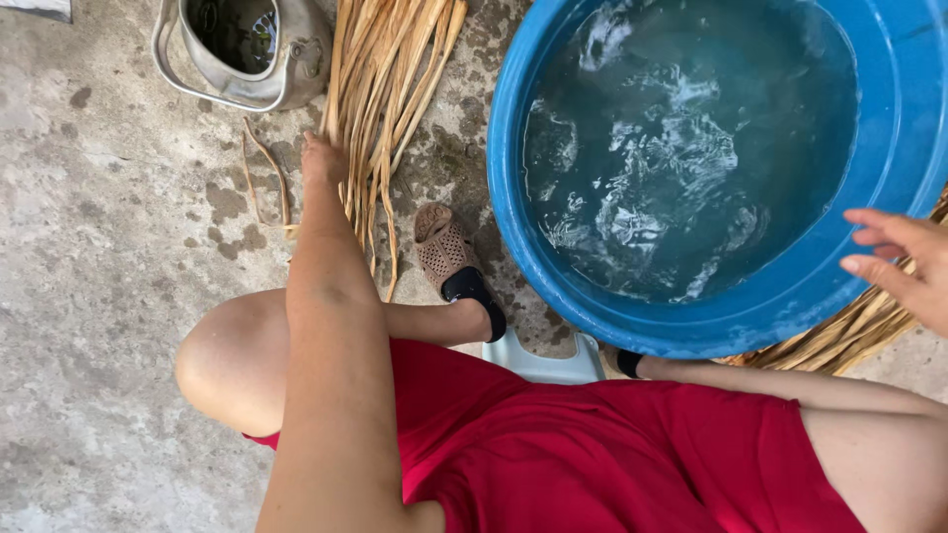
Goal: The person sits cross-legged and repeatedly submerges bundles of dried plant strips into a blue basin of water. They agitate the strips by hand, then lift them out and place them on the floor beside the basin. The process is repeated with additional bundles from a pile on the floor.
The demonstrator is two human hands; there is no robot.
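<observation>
The person sits on a low white stool (548,363), in a red garment (592,454), over a wet concrete floor (109,247).

Left hand (323,158): arm fully extended, hand resting on the near end of a bundle of tan straw strips (390,69) lying on the floor. The fingers lie among the strips and are mostly hidden; whether they are pinching the strips or only pressing on them cannot be told.

Right hand (904,265): raised at the right edge of the view, fingers loosely spread and slightly curled, holding nothing. It hovers just beside the outer rim of the blue basin (790,306), not touching it.

The basin holds rippled water (681,148). A second heap of straw (849,331) lies under and behind the basin's right side, directly below the right hand.

A dented metal kettle (242,49), lid off, stands on the floor just left of the strips. One loose strip (267,173) lies curled on the floor near the left hand. A brown perforated slipper over a dark sock (446,252) stands between the strips and the basin.
</observation>
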